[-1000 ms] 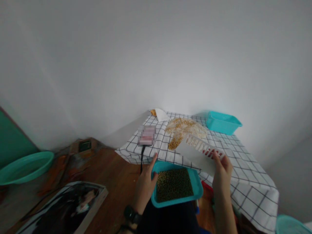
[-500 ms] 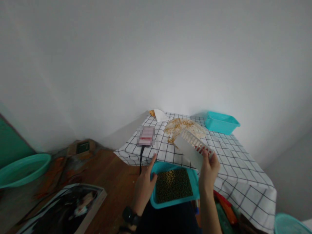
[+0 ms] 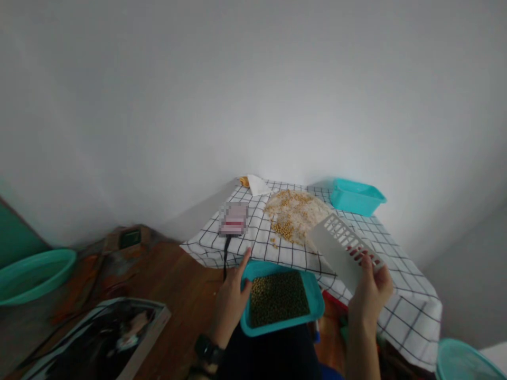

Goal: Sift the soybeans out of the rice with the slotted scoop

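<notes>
Near right, over the checked cloth (image 3: 396, 285), the right hand (image 3: 370, 287) pinched the near end of one white slotted scoop (image 3: 336, 248); its long axis ran near-right to far-left, its far end pointing at one pile of yellow beans (image 3: 295, 214); flat white plastic, slots along its right side; the left hand (image 3: 232, 303) gripped the near teal tray (image 3: 277, 329) of green beans (image 3: 279, 298), thumb raised; a second, far teal tray (image 3: 356, 196) stood beyond.
</notes>
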Motion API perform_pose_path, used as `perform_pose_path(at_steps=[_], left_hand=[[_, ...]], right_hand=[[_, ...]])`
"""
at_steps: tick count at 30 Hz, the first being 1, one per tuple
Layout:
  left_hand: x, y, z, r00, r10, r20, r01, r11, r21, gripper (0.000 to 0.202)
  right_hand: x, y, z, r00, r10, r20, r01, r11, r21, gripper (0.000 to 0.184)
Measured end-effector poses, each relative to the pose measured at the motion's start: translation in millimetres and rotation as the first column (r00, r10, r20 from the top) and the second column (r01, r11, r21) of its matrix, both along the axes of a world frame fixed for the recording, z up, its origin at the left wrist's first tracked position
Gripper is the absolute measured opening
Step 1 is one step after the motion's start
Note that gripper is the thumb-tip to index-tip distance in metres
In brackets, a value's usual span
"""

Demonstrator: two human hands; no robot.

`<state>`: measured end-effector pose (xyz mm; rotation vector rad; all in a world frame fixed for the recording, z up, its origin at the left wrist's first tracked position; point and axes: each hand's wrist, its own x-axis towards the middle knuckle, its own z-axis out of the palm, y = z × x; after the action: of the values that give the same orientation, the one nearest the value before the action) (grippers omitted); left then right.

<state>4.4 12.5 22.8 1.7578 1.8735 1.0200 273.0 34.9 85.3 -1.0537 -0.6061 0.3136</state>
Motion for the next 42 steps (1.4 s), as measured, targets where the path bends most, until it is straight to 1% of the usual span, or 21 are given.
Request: perform_pose_path(at_steps=[4,7,10,13,15,19,23,28,32,35,39,40,42], left_hand=[[0,0,-0.8,1.000,-0.011,0.021,0.011,1.000,0.016,0.068],[-1,1,-2.5,0.999,-0.013,0.029,0.012,1.000,0.028,0.067],[-1,3,-5.0,0.999,-0.028,0.041,0.026,0.998,0.051,0.066],[-1,4,-6.4,0.999,-0.021,0.042,0.019,0.998,0.052,0.066],[-1,4,-6.0,0.999,-0.021,0.038,0.019,0.998,0.053,0.066],[-1,4,-3.3,0.999,-0.024,0.031,0.023,0.999,0.033,0.065],[-2,4,-2.8,0.999,-0.025,0.025,0.024,0.999,0.027,0.065],[-2,3,-1.3,0.999,-0.028,0.038,0.027,1.000,0.012,0.066],[0,1,3.3,0.999,-0.020,0.035,0.020,1.000,-0.012,0.066],[1,1,5.2,0.999,-0.019,0.030,0.020,0.999,-0.029,0.066],[1,1,3.2,1.000,-0.017,0.024,0.018,1.000,-0.020,0.065],[0,2,2.3,1.000,-0.016,0.020,0.016,1.000,-0.014,0.065],[0,2,0.7,1.000,-0.014,0.017,0.014,1.000,-0.008,0.065]], right_hand=[[16,-27,-10.6,0.990,-0.109,-0.085,0.111,0.994,0.018,0.026],[23,-40,-10.9,0.990,-0.097,-0.100,0.099,0.995,0.014,0.027],[24,-44,-8.2,0.997,-0.083,-0.004,0.083,0.996,-0.040,0.032],[21,-44,-5.4,0.985,-0.100,0.144,0.118,0.985,-0.123,0.038],[15,-46,-3.0,0.974,-0.090,0.207,0.124,0.980,-0.155,0.039],[1,-50,4.9,0.963,-0.040,0.266,0.096,0.975,-0.201,0.041],[-10,-52,12.2,0.959,0.001,0.282,0.064,0.973,-0.221,0.040],[-18,-51,12.2,0.957,0.087,0.277,-0.027,0.976,-0.214,0.041],[-25,-52,14.0,0.952,0.105,0.288,-0.045,0.978,-0.206,0.039],[-28,-55,17.7,0.946,0.156,0.285,-0.092,0.969,-0.227,0.037],[-25,-58,18.1,0.939,0.281,0.198,-0.233,0.944,-0.233,0.037],[-23,-59,17.0,0.945,0.284,0.165,-0.245,0.944,-0.222,0.038],[-17,-59,14.2,0.965,0.235,0.113,-0.210,0.957,-0.199,0.039]])
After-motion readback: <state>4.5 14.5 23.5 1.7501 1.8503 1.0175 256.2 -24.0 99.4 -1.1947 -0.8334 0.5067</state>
